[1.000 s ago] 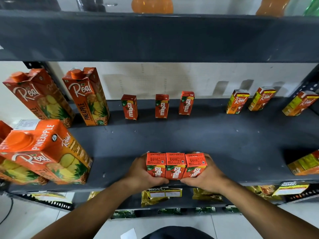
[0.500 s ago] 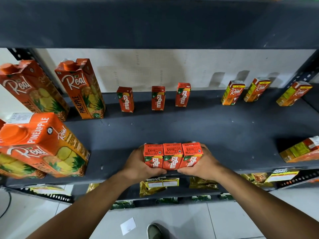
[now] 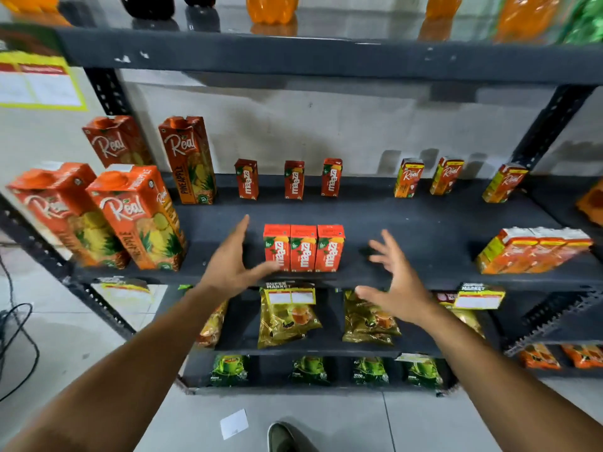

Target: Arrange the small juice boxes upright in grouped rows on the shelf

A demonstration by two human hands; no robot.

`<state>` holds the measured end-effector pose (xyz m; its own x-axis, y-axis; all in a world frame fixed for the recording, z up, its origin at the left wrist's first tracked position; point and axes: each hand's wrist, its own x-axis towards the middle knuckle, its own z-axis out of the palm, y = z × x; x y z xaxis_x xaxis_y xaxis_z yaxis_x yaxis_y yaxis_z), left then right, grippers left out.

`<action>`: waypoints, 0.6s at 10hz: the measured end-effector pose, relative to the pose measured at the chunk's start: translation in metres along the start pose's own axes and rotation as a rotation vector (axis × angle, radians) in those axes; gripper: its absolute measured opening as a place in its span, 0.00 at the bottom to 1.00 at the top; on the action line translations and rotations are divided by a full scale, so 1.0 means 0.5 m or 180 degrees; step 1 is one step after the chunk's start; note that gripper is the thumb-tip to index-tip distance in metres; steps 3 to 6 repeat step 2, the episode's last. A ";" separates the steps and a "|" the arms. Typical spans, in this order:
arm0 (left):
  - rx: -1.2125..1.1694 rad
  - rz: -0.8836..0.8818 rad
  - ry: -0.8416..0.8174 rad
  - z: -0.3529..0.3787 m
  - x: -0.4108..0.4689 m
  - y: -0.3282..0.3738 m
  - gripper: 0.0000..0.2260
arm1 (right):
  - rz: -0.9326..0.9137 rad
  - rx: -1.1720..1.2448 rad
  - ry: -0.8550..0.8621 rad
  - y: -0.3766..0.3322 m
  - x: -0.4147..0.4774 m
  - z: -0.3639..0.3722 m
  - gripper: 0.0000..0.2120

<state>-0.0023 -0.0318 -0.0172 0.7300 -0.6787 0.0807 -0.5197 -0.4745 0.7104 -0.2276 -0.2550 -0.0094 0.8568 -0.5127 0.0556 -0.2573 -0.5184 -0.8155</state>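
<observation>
Head view: both bare hands hover with fingers spread and hold nothing, the left hand (image 3: 228, 262) just left of a row of three Maaza juice boxes (image 3: 303, 247), its thumb crossing the front of the nearest box, the right hand (image 3: 396, 287) apart to their right. That row stands upright, sides touching, at the front edge of the dark shelf (image 3: 408, 230). Beyond the hands, three more Maaza boxes (image 3: 293, 179) stand spaced apart along the back wall.
</observation>
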 end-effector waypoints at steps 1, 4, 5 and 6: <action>0.1046 0.0939 0.0817 -0.025 -0.079 0.053 0.39 | -0.0468 0.0276 0.0820 -0.013 -0.142 -0.076 0.36; 0.1511 0.1557 0.1113 -0.042 -0.122 0.127 0.34 | -0.0917 0.0556 0.1651 -0.069 -0.240 -0.126 0.25; 0.1511 0.1557 0.1113 -0.042 -0.122 0.127 0.34 | -0.0917 0.0556 0.1651 -0.069 -0.240 -0.126 0.25; 0.1511 0.1557 0.1113 -0.042 -0.122 0.127 0.34 | -0.0917 0.0556 0.1651 -0.069 -0.240 -0.126 0.25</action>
